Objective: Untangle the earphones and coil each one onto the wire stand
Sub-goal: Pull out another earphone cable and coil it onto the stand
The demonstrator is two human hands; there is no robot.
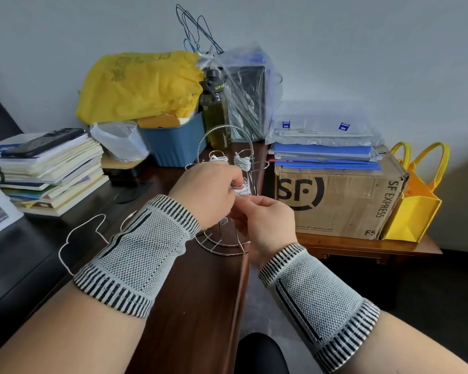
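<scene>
A chrome wire stand (222,245) with a tall arched handle stands at the right edge of the dark wooden table. Two white earphone coils (242,161) hang on its upper arms. My left hand (208,194) reaches in from the left and pinches a white earphone cable (241,189) at a lower arm of the stand. My right hand (265,222) sits just below and right of it, fingers curled on the same white cable. A loose stretch of white earphone wire (77,234) trails over the table to the left, behind my left wrist. Both wrists wear grey knitted bands.
A stack of books with a phone (42,141) lies at the left. Behind the stand are a blue tub (173,144), a yellow bag (141,85) and a dark bottle (214,109). An SF cardboard box (338,201) and yellow tote (414,206) sit on a lower table at right.
</scene>
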